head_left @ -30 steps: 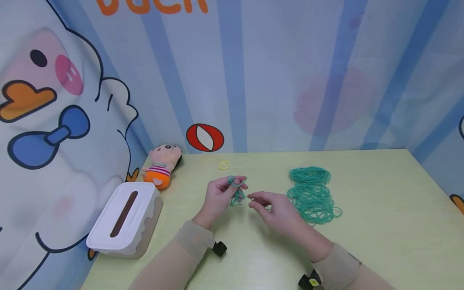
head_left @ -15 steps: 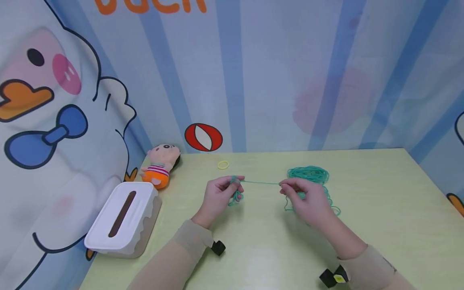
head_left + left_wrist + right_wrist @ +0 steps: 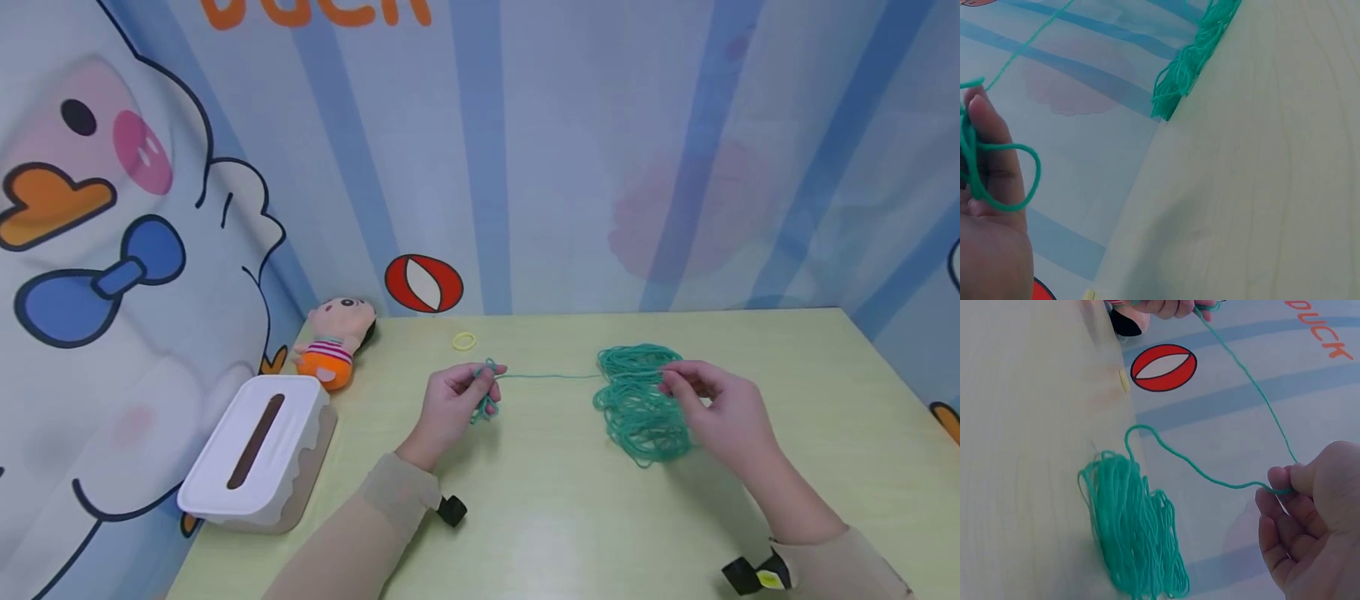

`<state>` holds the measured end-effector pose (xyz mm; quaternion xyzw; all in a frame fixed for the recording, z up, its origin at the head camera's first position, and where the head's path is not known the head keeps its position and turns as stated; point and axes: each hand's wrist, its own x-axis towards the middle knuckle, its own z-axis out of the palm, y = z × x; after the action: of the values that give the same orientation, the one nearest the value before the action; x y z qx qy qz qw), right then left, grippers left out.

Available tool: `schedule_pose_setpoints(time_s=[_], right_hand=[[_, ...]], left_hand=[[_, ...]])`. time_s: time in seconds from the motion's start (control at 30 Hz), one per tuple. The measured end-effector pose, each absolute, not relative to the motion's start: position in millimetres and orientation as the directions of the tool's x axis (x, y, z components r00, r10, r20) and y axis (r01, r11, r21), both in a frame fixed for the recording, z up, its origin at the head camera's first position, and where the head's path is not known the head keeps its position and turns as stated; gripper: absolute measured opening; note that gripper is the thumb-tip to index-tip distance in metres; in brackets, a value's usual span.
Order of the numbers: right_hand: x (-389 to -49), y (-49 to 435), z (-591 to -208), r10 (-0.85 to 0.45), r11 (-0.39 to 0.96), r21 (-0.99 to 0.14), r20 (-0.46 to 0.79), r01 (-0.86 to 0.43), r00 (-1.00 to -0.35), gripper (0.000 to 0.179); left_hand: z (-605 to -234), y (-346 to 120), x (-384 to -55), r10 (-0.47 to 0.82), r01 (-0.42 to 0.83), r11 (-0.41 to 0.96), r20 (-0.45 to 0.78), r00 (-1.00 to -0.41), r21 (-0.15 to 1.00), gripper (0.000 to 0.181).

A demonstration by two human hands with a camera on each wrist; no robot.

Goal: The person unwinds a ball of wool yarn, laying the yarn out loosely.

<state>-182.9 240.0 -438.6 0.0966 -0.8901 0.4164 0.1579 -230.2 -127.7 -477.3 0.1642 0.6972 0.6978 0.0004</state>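
Green yarn runs in a taut strand (image 3: 551,376) between the two hands, above the table. My left hand (image 3: 447,410) holds a small looped bunch of the same yarn (image 3: 486,407) between thumb and fingers. At the other end my right hand (image 3: 720,408) pinches the strand between thumb and fingertips. Two loose heaps of green yarn lie on the table, a far heap (image 3: 633,360) and a nearer, larger heap (image 3: 643,421), just left of the right hand. In the right wrist view a slack length of yarn (image 3: 1191,464) curves from the pinching fingers down to a heap.
A yellow ring (image 3: 464,341) lies near the table's back edge. To the left are a plush doll (image 3: 335,342) and a white-lidded box (image 3: 255,442) with a long slot. A printed curtain (image 3: 562,167) hangs behind the table (image 3: 810,400).
My right hand has drawn away to the right from beside the left hand, stretching a strand of yarn between them. The left hand stays nearly in place with its bunch.
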Motion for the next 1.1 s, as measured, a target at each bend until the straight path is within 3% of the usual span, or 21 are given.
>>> schedule_pose_setpoints(time_s=[0.4,0.77,0.9,1.1], right_hand=[[-190,286,-455,-0.086,0.785,-0.589,0.201,-0.191,-0.976,0.027],[-201,282,-472,-0.094,0.857,-0.51,-0.008,-0.076,-0.996,0.027],[-199,269,-467,-0.094,0.848,-0.519,0.054,-0.108,-0.994,0.029],[-190,205,-461,-0.219,0.711,-0.588,0.338,-0.386,-0.916,0.027]], left_hand=[[-480,-128,-230,0.303,0.228,-0.036,0.228,-0.925,0.973,0.029],[-481,-126,-231,0.291,0.212,-0.06,0.22,-0.931,0.975,0.033],[-481,-125,-230,0.293,0.201,-0.07,0.212,-0.932,0.977,0.031],[-479,-124,-229,0.286,0.204,-0.044,0.208,-0.936,0.978,0.029]])
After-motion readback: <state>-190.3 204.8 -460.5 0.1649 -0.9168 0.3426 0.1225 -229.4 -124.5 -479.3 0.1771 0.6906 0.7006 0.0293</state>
